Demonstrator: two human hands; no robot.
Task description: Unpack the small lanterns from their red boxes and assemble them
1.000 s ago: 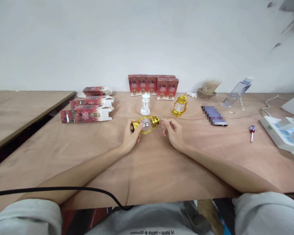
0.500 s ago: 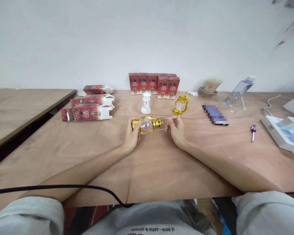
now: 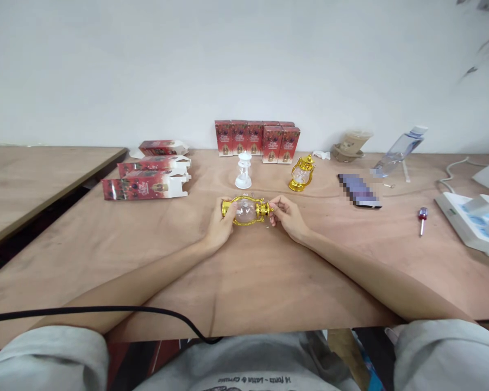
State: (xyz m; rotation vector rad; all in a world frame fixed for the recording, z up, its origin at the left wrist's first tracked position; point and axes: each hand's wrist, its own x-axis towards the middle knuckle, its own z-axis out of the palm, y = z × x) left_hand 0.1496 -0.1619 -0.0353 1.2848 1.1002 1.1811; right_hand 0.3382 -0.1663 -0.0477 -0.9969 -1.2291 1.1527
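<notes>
A small gold lantern [image 3: 245, 209] with a clear globe lies on its side between my hands, just above the wooden table [image 3: 236, 271]. My left hand [image 3: 219, 227] grips its base end. My right hand [image 3: 287, 217] pinches the top end, where a thin wire handle sits; the handle is too fine to make out. Behind them a white lantern [image 3: 243, 171] and a second gold lantern [image 3: 301, 174] stand upright.
A row of red boxes [image 3: 257, 141] stands at the wall. Opened red boxes [image 3: 146, 182] lie at the left. A phone [image 3: 358, 190], a small screwdriver [image 3: 421, 218], a water bottle [image 3: 397, 150], a cup [image 3: 350, 145] and a white device [image 3: 470, 217] lie right. A black cable [image 3: 106, 312] crosses the near edge.
My right hand has moved in towards the lantern's top, from holding the wire handle stretched out to pinching right at the cap. The left hand has kept its grip on the base.
</notes>
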